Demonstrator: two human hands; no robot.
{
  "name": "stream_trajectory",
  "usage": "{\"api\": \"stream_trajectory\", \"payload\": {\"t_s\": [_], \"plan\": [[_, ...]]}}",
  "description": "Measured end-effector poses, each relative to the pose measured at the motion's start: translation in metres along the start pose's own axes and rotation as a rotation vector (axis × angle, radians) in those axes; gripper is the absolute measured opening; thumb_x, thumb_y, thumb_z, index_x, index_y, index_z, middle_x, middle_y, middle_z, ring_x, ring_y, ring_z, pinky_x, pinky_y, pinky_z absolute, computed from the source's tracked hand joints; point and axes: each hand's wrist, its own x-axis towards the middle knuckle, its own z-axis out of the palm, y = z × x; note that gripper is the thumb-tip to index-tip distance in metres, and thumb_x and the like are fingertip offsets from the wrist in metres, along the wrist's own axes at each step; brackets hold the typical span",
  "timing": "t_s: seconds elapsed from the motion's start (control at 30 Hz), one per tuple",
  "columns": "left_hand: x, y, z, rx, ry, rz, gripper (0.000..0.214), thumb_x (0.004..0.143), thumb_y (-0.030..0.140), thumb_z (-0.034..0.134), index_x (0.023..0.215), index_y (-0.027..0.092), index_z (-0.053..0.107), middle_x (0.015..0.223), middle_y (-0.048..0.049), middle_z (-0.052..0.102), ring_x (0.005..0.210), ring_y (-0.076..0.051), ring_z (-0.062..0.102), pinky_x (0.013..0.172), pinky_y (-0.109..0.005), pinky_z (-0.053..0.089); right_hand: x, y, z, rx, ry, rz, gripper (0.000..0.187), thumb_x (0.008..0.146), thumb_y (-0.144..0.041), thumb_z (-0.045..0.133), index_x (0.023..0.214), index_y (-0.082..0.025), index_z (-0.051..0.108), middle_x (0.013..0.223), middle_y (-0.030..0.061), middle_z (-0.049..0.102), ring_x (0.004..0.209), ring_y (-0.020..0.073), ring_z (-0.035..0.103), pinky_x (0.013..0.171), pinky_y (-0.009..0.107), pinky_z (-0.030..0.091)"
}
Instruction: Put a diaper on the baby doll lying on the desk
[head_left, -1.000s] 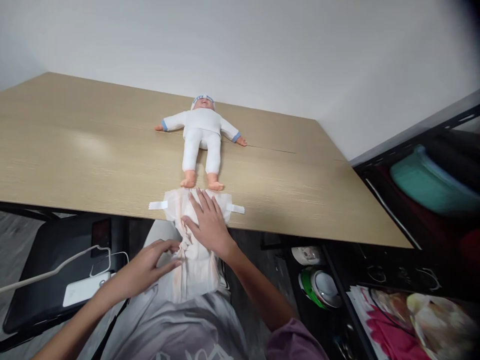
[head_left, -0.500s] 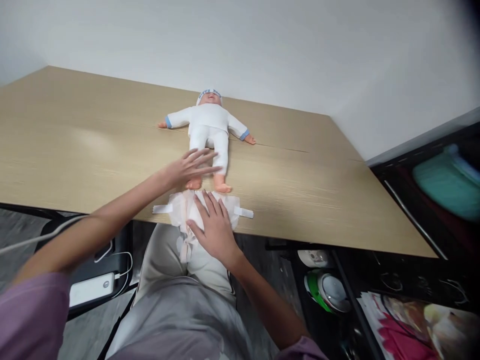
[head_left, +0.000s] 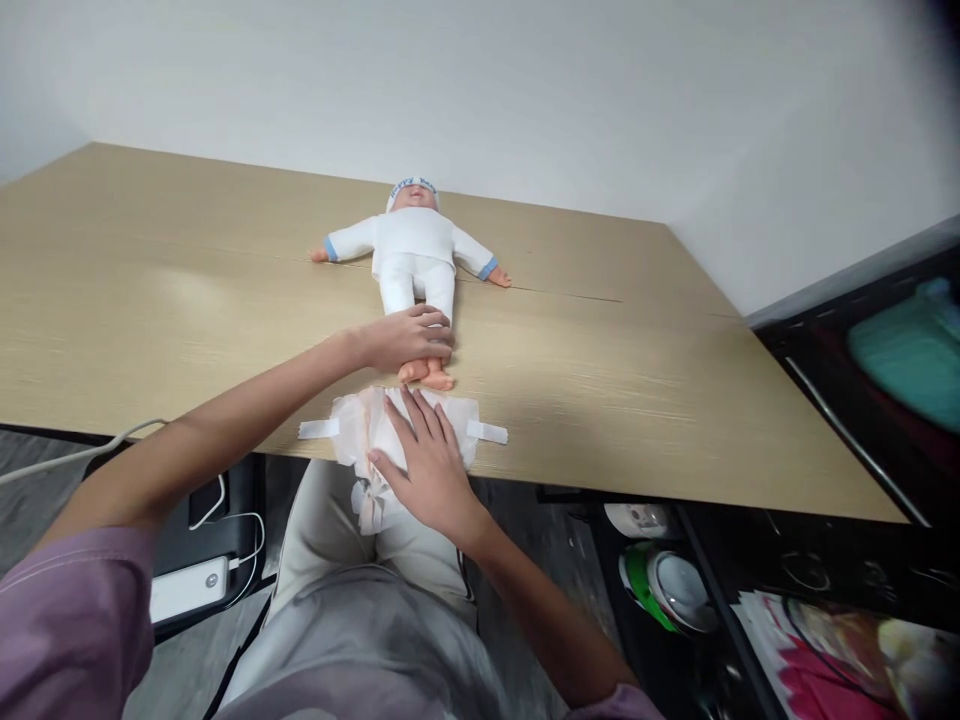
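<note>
Left hand (head_left: 416, 338) gathers the legs of a doll (head_left: 414, 236) on the counter (head_left: 600, 380).
Head view: the left fingers, open above the legs moments ago, now curl around both, apparently bringing them under control; the right hand (head_left: 433, 475) lies flat on a diaper (head_left: 369, 425) at the near edge, fingers spread, grasping nothing.

We seem to be in an everyday room, perhaps at home, though we cannot rule out a small office: a plain pale wall (head_left: 450, 80) stands behind a wood-grain tabletop (head_left: 600, 350), a white device (head_left: 187, 588) with a plugged-in cable lies on a black seat (head_left: 244, 487) above grey flooring (head_left: 566, 550), and dark shelving (head_left: 829, 535) holds colourful odds and ends (head_left: 814, 665).
</note>
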Motion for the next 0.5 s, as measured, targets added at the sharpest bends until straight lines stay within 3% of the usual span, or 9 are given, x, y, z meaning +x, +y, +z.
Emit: {"api": "stream_trajectory", "payload": {"t_s": [0.13,0.3,0.4,0.5], "plan": [[0.005,-0.009,-0.016,-0.175,0.096,-0.035,0.031,0.101,0.027,0.064,0.128,0.028,0.079,0.144,-0.0112,0.079,0.137,-0.037,0.063,0.117,-0.053,0.047,0.008,0.006,-0.002,0.017,-0.035,0.005,0.078,0.116,-0.064,0.056,0.182,-0.024,0.041,0.193,0.0113,0.027,0.181,0.032,0.023,0.148,0.061,0.02],[0.014,-0.025,-0.059,-0.46,0.237,-0.024,0.032,0.105,0.029,0.059,0.13,0.027,0.077,0.137,-0.009,0.081,0.128,-0.031,0.07,0.117,-0.049,0.049,0.036,0.027,-0.005,0.032,-0.117,-0.035,0.087,0.115,-0.073,0.051,0.185,-0.024,0.032,0.194,0.0125,0.02,0.182,0.0311,0.016,0.148,0.063,0.017],[0.016,-0.034,-0.083,-0.541,0.279,-0.057,0.027,0.102,0.036,0.069,0.125,0.026,0.079,0.125,-0.0075,0.083,0.117,-0.028,0.074,0.109,-0.046,0.054,0.06,0.04,-0.006,0.01,-0.109,-0.054,0.087,0.115,-0.073,0.05,0.185,-0.024,0.031,0.194,0.0133,0.02,0.182,0.0308,0.016,0.149,0.062,0.015],[0.016,-0.043,-0.1,-0.58,0.332,-0.102,0.037,0.097,0.045,0.08,0.128,0.025,0.078,0.123,-0.0066,0.082,0.114,-0.029,0.076,0.105,-0.044,0.055,0.089,0.052,-0.004,-0.03,-0.088,-0.061,0.087,0.116,-0.072,0.048,0.185,-0.021,0.032,0.194,0.0149,0.022,0.182,0.032,0.017,0.149,0.061,0.014]]}}
